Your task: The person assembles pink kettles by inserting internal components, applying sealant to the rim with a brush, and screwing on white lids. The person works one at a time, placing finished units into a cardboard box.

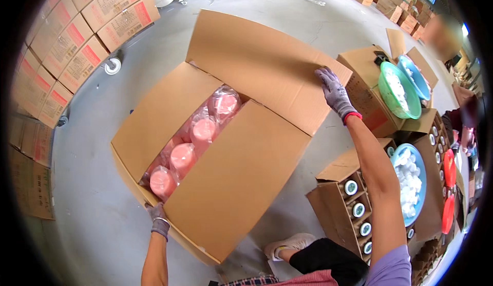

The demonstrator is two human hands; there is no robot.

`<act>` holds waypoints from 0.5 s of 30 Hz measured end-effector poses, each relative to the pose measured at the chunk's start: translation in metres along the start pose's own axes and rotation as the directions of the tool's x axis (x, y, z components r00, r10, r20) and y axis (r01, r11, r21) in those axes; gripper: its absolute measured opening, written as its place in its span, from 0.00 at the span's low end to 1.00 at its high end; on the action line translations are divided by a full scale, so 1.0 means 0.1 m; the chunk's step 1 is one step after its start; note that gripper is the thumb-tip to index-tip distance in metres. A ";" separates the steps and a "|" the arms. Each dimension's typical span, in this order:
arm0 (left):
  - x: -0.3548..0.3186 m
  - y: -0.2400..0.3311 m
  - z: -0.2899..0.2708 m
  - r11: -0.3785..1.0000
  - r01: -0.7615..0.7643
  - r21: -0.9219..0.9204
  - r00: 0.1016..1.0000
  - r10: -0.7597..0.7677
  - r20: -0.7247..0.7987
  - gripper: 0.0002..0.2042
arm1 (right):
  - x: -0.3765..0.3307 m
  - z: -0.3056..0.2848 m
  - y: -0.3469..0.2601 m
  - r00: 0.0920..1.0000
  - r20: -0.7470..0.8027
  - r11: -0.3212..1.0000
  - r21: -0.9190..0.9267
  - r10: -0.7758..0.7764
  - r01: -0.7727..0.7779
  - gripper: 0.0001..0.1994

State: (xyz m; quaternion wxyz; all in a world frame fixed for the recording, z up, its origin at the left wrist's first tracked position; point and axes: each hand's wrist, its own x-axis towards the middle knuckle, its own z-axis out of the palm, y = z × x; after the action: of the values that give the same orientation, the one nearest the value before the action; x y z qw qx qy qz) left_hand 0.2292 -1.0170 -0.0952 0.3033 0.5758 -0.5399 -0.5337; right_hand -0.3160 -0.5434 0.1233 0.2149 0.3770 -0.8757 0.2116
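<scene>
**Both hands on big carton flaps**

While you lean over the large cardboard box on the concrete floor, your gloved left hand clamps the near corner edge, fingers curled shut on it. Right hand lies flat w/ fingers spread on the far flap, pressing, not gripping. Near flap sits half closed. Btwn flaps: row of pink containers in clear plastic wrap. Smaller boxes w/ jars + green basin to your right.
</scene>
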 end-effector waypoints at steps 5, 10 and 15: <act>-0.30 0.28 0.14 0.996 0.057 0.072 0.997 -0.052 -0.061 0.34 | -0.46 0.89 0.39 0.944 0.190 0.946 -0.236 0.268 -0.221 0.19; 0.24 -0.02 0.02 0.984 0.173 0.035 0.984 -0.171 -0.057 0.25 | -1.20 1.41 0.39 0.897 0.267 0.885 0.217 0.352 -0.411 0.16; 0.69 0.04 -0.23 0.945 -0.098 0.313 0.995 0.088 0.046 0.10 | -2.22 1.37 -0.03 0.434 0.832 0.285 0.348 0.345 -0.893 0.21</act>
State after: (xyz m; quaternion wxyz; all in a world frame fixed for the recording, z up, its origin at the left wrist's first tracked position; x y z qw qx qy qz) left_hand 0.2387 -1.0885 -0.1061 0.2237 0.5823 -0.6494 -0.4350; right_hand -0.2049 -0.4913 -0.1072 -0.3745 0.0664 -0.7814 0.4947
